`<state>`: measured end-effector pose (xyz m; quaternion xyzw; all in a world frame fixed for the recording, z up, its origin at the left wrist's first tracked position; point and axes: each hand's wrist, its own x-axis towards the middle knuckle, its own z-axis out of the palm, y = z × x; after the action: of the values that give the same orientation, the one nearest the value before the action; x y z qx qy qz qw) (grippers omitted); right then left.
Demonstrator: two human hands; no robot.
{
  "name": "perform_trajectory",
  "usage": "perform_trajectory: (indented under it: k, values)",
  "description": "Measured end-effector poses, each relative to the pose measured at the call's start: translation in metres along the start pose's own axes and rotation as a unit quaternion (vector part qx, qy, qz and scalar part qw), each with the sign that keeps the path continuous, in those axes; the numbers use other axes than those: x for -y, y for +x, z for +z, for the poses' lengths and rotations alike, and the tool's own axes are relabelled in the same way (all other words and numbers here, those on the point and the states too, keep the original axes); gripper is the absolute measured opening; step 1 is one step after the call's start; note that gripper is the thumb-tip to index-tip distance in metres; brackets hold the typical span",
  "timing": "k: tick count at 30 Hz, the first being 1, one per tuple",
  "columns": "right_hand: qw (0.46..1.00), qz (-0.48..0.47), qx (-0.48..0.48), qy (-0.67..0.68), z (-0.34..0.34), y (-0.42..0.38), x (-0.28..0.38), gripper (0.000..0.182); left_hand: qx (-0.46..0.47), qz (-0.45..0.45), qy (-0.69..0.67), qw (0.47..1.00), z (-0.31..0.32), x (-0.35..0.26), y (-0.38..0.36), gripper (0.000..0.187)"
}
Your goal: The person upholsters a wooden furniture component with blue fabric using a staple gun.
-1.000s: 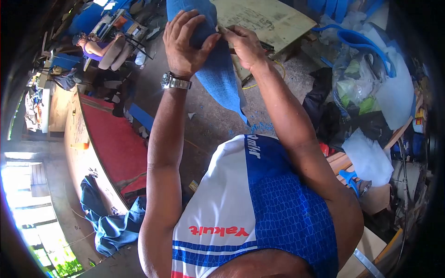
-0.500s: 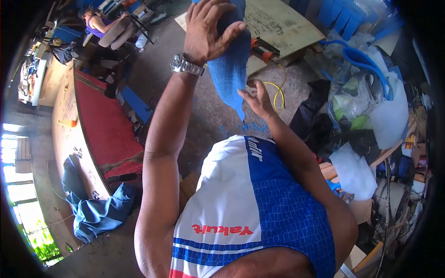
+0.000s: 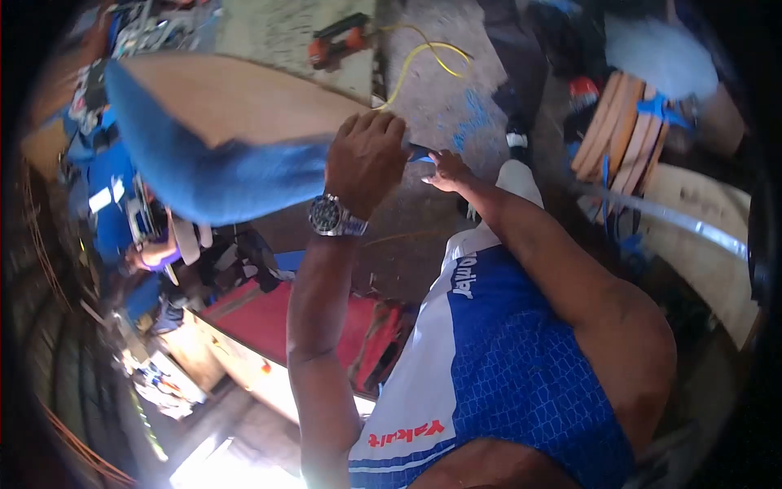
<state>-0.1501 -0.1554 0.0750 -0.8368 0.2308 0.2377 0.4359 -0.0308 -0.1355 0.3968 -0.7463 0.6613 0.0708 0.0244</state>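
A long blue fabric-covered piece (image 3: pixel 220 181) stretches from the upper left to the middle, curved, with a bare tan inner face. My left hand (image 3: pixel 366 159), with a metal watch on the wrist, is closed round its narrow right end. Just right of it, my right hand (image 3: pixel 446 169) pinches the blue tip of the covering, fingers pressed together. Some of the piece is blurred by motion.
An orange and black tool (image 3: pixel 338 41) lies on a wooden board (image 3: pixel 277 28) at the top, beside a yellow hose (image 3: pixel 444 47). Wooden pieces (image 3: pixel 619 126) are stacked at right. A red panel (image 3: pixel 326 326) is below. Another person (image 3: pixel 159 253) sits at left.
The view has turned. The blue piece has swung from upright to lying across to the left, and my left hand has gone from resting spread on it to gripping its narrow end.
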Motion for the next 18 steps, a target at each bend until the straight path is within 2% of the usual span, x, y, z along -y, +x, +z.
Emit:
perform_trajectory:
  k: [3, 5, 6, 8, 9, 10, 11, 13, 15, 16, 18]
  values:
    - [0.998, 0.004, -0.045, 0.033, 0.017, 0.006, -0.013, 0.081, 0.189, -0.057, -0.043, 0.979, 0.022, -0.017, 0.017, 0.041]
    - [0.992, -0.012, -0.123, 0.023, 0.034, 0.016, -0.017, 0.077, 0.151, -0.074, -0.228, 0.959, 0.029, -0.035, 0.006, 0.041]
    - [0.988, 0.028, -0.119, 0.097, 0.007, 0.013, -0.007, 0.059, 0.179, -0.065, -0.230, 0.954, 0.033, -0.032, 0.014, 0.041]
    - [0.994, 0.003, -0.076, 0.085, 0.045, 0.052, -0.022, 0.047, 0.256, -0.073, -0.259, 0.928, 0.034, -0.035, -0.002, 0.043]
    - [0.995, -0.014, -0.067, 0.069, 0.054, 0.075, -0.036, 0.041, 0.231, -0.050, -0.214, 0.948, 0.038, -0.031, 0.000, 0.042]
    - [0.973, 0.018, -0.047, 0.226, 0.012, 0.065, -0.033, 0.027, 0.201, -0.023, -0.164, 0.966, 0.040, -0.021, -0.001, 0.042]
    - [0.968, 0.012, -0.054, 0.243, -0.004, 0.070, -0.036, 0.028, 0.176, 0.004, -0.112, 0.978, 0.037, -0.014, -0.005, 0.042]
    - [0.969, -0.022, -0.089, 0.229, -0.013, 0.098, -0.048, 0.036, 0.175, 0.000, -0.002, 0.985, 0.031, -0.008, -0.006, 0.039]
    - [0.959, -0.024, -0.119, 0.256, -0.006, 0.121, -0.040, 0.035, 0.185, 0.008, 0.130, 0.974, 0.022, -0.004, -0.012, 0.039]
    - [0.953, -0.025, -0.139, 0.267, -0.006, 0.136, -0.039, 0.035, 0.186, -0.001, 0.117, 0.976, 0.027, 0.002, -0.018, 0.037]
    - [0.926, -0.038, -0.205, 0.316, 0.007, 0.154, -0.033, 0.037, 0.162, 0.044, 0.117, 0.979, 0.039, 0.013, -0.030, 0.036]
